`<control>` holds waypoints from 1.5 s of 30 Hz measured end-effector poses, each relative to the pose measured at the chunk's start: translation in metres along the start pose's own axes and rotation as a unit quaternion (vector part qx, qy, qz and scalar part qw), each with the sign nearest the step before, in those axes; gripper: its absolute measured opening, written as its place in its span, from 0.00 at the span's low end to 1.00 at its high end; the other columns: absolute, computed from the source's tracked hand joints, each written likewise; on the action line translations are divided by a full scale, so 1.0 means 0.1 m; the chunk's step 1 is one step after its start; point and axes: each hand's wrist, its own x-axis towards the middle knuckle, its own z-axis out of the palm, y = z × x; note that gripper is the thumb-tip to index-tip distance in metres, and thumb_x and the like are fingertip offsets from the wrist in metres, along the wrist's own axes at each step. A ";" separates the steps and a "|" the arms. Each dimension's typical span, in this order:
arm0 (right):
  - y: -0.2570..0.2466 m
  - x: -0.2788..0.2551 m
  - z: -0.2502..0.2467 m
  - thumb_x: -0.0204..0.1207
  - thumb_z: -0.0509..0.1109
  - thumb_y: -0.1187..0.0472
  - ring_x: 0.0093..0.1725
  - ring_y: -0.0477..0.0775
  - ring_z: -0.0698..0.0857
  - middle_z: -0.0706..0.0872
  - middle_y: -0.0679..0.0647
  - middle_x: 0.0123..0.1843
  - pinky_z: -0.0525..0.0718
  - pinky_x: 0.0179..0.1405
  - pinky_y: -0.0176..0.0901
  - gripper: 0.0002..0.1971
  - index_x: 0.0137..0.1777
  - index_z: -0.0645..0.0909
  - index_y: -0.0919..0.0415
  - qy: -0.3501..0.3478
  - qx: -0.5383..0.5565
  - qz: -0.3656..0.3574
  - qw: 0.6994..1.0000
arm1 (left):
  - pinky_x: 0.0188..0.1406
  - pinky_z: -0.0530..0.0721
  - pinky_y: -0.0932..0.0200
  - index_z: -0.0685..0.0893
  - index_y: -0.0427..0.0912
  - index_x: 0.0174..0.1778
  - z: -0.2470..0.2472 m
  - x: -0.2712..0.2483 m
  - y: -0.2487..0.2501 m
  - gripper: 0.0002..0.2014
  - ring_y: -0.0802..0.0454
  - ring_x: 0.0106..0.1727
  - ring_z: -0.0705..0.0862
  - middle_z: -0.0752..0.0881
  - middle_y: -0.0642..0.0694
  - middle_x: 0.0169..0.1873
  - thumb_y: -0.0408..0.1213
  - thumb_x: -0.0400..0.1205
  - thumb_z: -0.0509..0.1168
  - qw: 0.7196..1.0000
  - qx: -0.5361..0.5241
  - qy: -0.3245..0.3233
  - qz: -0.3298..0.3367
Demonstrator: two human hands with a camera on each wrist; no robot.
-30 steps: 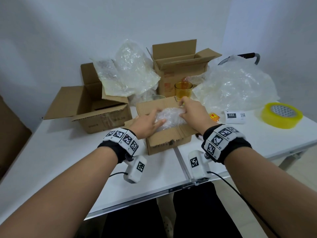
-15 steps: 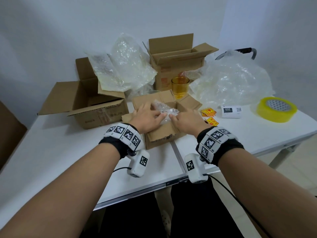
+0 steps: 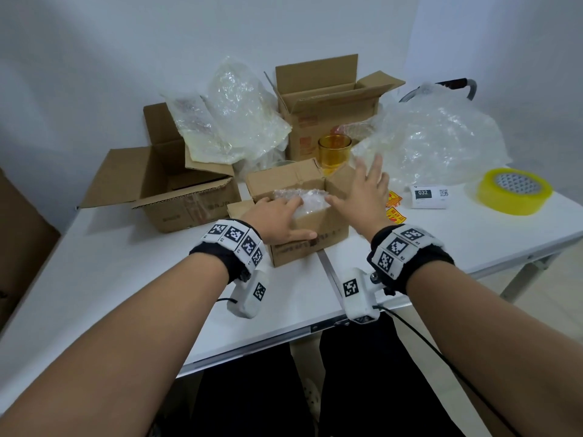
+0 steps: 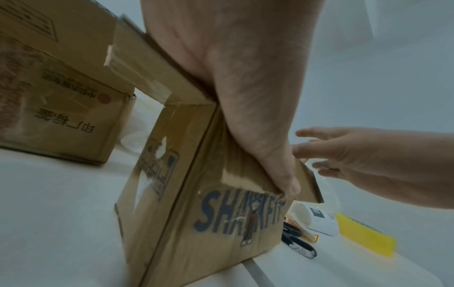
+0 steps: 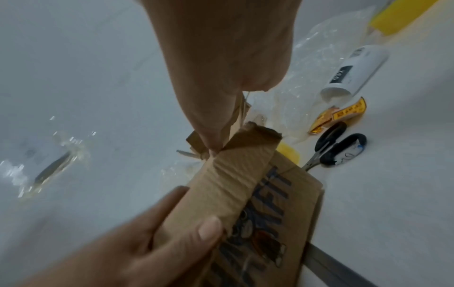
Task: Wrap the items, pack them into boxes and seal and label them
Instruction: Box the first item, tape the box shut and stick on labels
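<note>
On the white table (image 3: 94, 279), the leftmost item is an open cardboard box (image 3: 176, 197) with its flaps spread outward. A heap of clear plastic wrap (image 3: 233, 127) rests against its far side. To the right of that heap stands a taller open box (image 3: 328, 99) at the back of the table.

At centre front sits the small box (image 3: 303, 222), printed with dark lettering on its near face. The bubble-wrapped item (image 3: 303, 197) lies inside it, below the rim. The left hand (image 3: 277, 220) grasps the near left edge of the small box: the thumb presses the near flap down against the front wall, and the fingers reach over the rim onto the wrapped item.

Just behind the small box stands an amber glass (image 3: 334, 151). The right hand (image 3: 366, 190) is released, fingers spread and straight, hovering at the right flap of the small box; the thumb tip touches the flap's corner in the right wrist view.

Further right lie yellow stickers (image 3: 394, 206), scissors (image 5: 339, 143), a white label roll (image 3: 429, 197), a large bubble-wrap pile (image 3: 441, 143) and a yellow tape roll (image 3: 514, 190)
</note>
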 end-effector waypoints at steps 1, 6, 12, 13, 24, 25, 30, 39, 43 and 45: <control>0.01 0.03 -0.04 0.74 0.76 0.50 0.83 0.72 0.55 0.43 0.64 0.86 0.59 0.81 0.61 0.49 0.85 0.47 0.58 -0.003 0.068 0.031 0.997 | 0.70 0.71 0.46 0.67 0.46 0.75 0.00 0.01 -0.01 0.40 0.42 0.66 0.81 0.80 0.39 0.69 0.73 0.77 0.56 1.000 -0.004 -0.002 -0.002; -0.05 -0.02 -0.03 0.78 0.73 0.55 0.69 0.55 0.80 0.81 0.55 0.71 0.76 0.65 0.45 0.44 0.85 0.49 0.57 -0.011 0.235 0.007 0.972 | 0.69 0.70 0.46 0.69 0.48 0.74 -0.01 0.02 -0.01 0.37 0.43 0.65 0.81 0.82 0.41 0.67 0.71 0.77 0.58 1.000 -0.012 0.003 -0.004; 0.02 -0.11 0.29 0.81 0.61 0.39 0.83 0.58 0.58 0.72 0.50 0.80 0.65 0.78 0.61 0.29 0.76 0.75 0.54 -0.134 -0.024 -0.156 0.978 | 0.79 0.61 0.40 0.71 0.57 0.76 0.03 0.06 -0.17 0.41 0.45 0.75 0.73 0.76 0.48 0.74 0.78 0.72 0.52 1.000 0.004 0.020 -0.008; 0.02 -0.12 0.30 0.80 0.62 0.38 0.84 0.60 0.54 0.70 0.50 0.81 0.63 0.80 0.62 0.31 0.78 0.73 0.55 -0.139 -0.046 -0.164 0.976 | 0.78 0.62 0.39 0.70 0.61 0.76 0.05 0.05 -0.20 0.43 0.44 0.76 0.70 0.72 0.49 0.77 0.80 0.69 0.49 0.999 0.017 0.033 -0.018; -0.19 -0.14 0.36 0.81 0.61 0.39 0.84 0.69 0.49 0.64 0.56 0.83 0.52 0.83 0.61 0.30 0.79 0.68 0.53 -0.149 -0.157 -0.169 0.962 | 0.83 0.55 0.37 0.67 0.51 0.81 -0.02 -0.36 -0.43 0.27 0.39 0.84 0.53 0.58 0.40 0.83 0.48 0.86 0.63 0.938 -0.189 0.258 -0.136; -0.19 -0.16 0.36 0.82 0.60 0.39 0.84 0.69 0.49 0.64 0.56 0.83 0.51 0.83 0.60 0.31 0.80 0.68 0.53 -0.149 -0.158 -0.167 0.962 | 0.84 0.53 0.37 0.66 0.49 0.82 -0.02 -0.40 -0.44 0.27 0.38 0.85 0.49 0.56 0.38 0.84 0.43 0.86 0.63 0.929 -0.203 0.262 -0.162; -0.19 -0.19 0.32 0.81 0.61 0.39 0.84 0.69 0.49 0.62 0.58 0.84 0.52 0.83 0.60 0.31 0.81 0.67 0.52 -0.154 -0.150 -0.157 0.964 | 0.82 0.58 0.44 0.64 0.44 0.83 -0.03 -0.39 -0.40 0.28 0.38 0.81 0.61 0.66 0.37 0.80 0.33 0.84 0.59 0.932 -0.181 0.269 -0.164; -0.20 -0.20 0.27 0.80 0.64 0.40 0.82 0.67 0.51 0.63 0.58 0.81 0.54 0.82 0.59 0.29 0.77 0.71 0.51 -0.162 -0.121 -0.148 0.968 | 0.69 0.77 0.49 0.67 0.48 0.80 -0.17 -0.40 -0.42 0.28 0.44 0.68 0.77 0.73 0.40 0.73 0.33 0.83 0.62 0.840 -0.405 0.261 -0.248; -0.21 -0.21 0.27 0.80 0.64 0.40 0.82 0.67 0.51 0.63 0.58 0.80 0.53 0.82 0.58 0.29 0.78 0.71 0.51 -0.163 -0.120 -0.147 0.968 | 0.60 0.83 0.57 0.68 0.48 0.79 -0.18 -0.34 -0.21 0.24 0.56 0.61 0.81 0.79 0.50 0.68 0.41 0.86 0.64 0.829 -0.454 0.294 -0.139; -0.20 -0.20 0.28 0.80 0.64 0.40 0.82 0.68 0.51 0.63 0.59 0.80 0.53 0.82 0.59 0.29 0.78 0.71 0.51 -0.160 -0.126 -0.152 0.967 | 0.68 0.77 0.55 0.69 0.44 0.80 -0.08 -0.29 -0.14 0.25 0.51 0.68 0.80 0.80 0.46 0.71 0.46 0.87 0.62 0.897 -0.365 0.224 -0.106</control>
